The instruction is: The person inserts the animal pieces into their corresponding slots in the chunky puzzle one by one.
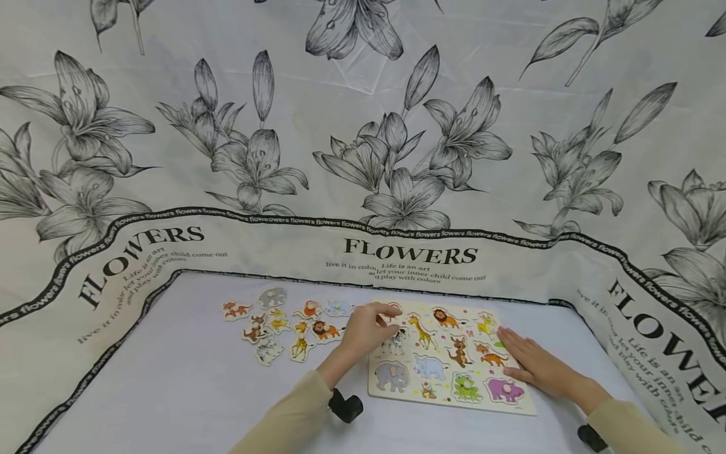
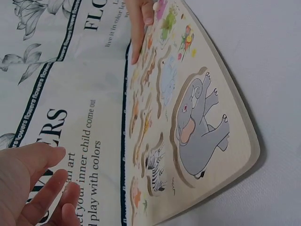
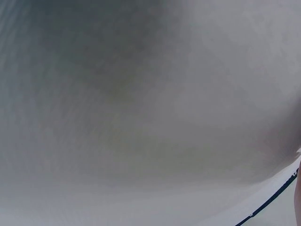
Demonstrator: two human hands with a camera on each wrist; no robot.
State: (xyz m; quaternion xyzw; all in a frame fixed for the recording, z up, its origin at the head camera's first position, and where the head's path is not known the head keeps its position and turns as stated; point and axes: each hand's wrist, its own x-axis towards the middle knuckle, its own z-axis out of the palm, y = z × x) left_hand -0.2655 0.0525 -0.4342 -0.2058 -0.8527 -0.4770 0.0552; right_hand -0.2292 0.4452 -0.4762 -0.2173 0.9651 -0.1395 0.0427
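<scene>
Hands [image 1: 365,329] [image 1: 544,369] at board [image 2: 221,179], pieces [image 1: 278,320] beside, curtain [image 1: 295,94] behind.

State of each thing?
Puzzle board: flat, partly filled
Frog piece: seated
Hippo piece: seated
Tiger piece: loose
Elephant piece: loose
Kangaroo piece: loose
Yellow piece: loose
Zebra piece: loose
Giraffe piece: loose
Lion piece: loose
Orange piece: loose
Blue piece: loose
Left hand: thumb, forefinger apart
Right hand: resting on board

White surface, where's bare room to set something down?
Bare white surface: left of the loose animal pieces, and below them toward the left sleeve. Crowded: among those pieces and at the puzzle board, left hand over it, right hand on its edge.
</scene>
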